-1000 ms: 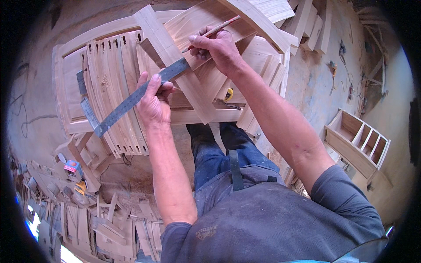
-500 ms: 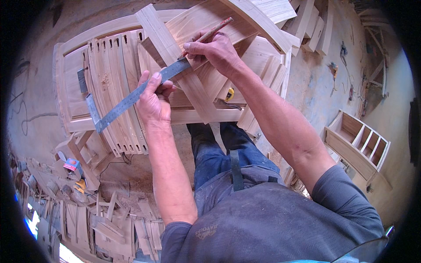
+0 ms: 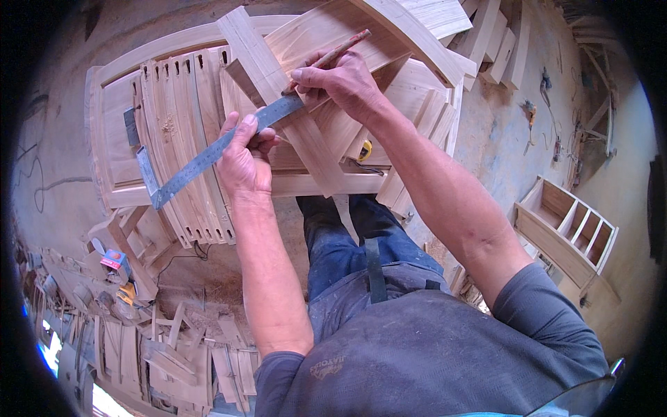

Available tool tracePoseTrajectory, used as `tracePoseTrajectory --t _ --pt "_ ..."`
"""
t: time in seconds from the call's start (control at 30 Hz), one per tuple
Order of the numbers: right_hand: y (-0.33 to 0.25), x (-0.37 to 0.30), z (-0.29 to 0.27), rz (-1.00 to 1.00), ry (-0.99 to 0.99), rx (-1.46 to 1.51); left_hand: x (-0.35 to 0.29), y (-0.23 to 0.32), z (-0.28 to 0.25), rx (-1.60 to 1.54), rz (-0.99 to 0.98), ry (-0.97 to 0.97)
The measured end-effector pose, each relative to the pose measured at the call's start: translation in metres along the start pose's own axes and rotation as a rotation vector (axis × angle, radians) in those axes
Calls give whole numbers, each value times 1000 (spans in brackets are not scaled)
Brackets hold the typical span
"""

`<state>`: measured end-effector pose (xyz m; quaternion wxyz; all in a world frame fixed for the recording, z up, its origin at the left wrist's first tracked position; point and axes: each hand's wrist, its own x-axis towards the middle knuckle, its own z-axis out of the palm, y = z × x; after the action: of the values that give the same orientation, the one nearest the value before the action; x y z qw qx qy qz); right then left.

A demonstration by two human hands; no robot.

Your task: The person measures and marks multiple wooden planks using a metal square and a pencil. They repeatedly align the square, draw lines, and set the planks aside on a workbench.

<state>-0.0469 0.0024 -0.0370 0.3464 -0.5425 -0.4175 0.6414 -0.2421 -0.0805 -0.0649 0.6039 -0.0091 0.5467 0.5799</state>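
My left hand (image 3: 246, 156) grips the long blade of a metal carpenter's square (image 3: 198, 167), its short arm pointing up at the left. The blade's far end lies across a pale wooden board (image 3: 316, 153) that slants over the workpiece. In my right hand (image 3: 340, 80) a red pencil (image 3: 347, 47) is pinched, its lower end at the board's edge just above the blade. Under the square, several slotted wooden strips (image 3: 187, 139) lie side by side on a large framed panel (image 3: 114, 198).
A yellow tape measure (image 3: 365, 149) lies right of the slanting board. A divided wooden box (image 3: 566, 226) stands on the floor at right, with an orange power tool (image 3: 530, 115) beyond it. Wood offcuts (image 3: 177, 365) are heaped at lower left; planks (image 3: 497, 45) lie at upper right.
Almost nothing differs. The square, the pencil and both hands keep their places, apart from a very slight shift of the whole view.
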Motion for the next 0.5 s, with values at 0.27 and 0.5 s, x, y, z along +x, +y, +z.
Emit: tracePoseTrajectory --t 0.27,0.5 --pt "-1 -1 1 -7 3 -29 -1 0 1 -7 1 10" --pt "4 4 -1 -1 -5 -7 -1 0 1 -7 6 3"
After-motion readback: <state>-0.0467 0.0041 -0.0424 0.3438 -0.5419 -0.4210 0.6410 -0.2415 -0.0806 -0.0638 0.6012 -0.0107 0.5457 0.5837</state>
